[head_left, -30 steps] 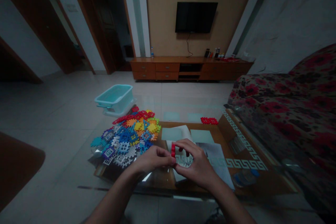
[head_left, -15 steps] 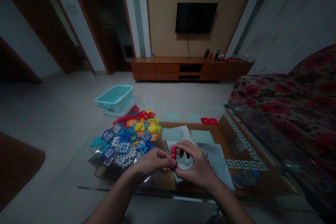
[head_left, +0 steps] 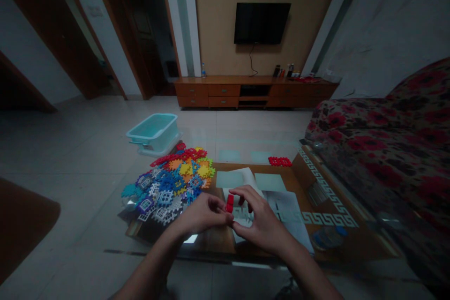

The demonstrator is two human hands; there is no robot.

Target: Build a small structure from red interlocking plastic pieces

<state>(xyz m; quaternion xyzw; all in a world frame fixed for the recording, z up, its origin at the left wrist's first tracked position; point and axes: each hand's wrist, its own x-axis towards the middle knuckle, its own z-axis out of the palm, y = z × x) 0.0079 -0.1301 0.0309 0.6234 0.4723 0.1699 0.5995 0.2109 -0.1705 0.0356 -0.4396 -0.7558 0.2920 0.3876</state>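
My left hand (head_left: pixel 202 215) and my right hand (head_left: pixel 258 222) meet over the near middle of a glass table (head_left: pixel 211 143). Together they grip a small build of red interlocking tiles (head_left: pixel 230 202); a white tile piece (head_left: pixel 242 215) sits just under my right fingers. To the left of my hands lies a heap of coloured interlocking tiles (head_left: pixel 170 180), red, orange, yellow, blue, purple and white. A flat red tile panel (head_left: pixel 280 161) lies apart at the far side of the table.
Papers (head_left: pixel 281 201) lie under the glass beside my right hand. A teal plastic tub (head_left: pixel 153 131) stands on the floor beyond the heap. A floral sofa (head_left: pixel 379 145) borders the table on the right. A TV and a wooden cabinet (head_left: pixel 253 90) line the far wall.
My hands stay together on the red tile build. The fingers have shifted a little and the red piece sits slightly further left and up.
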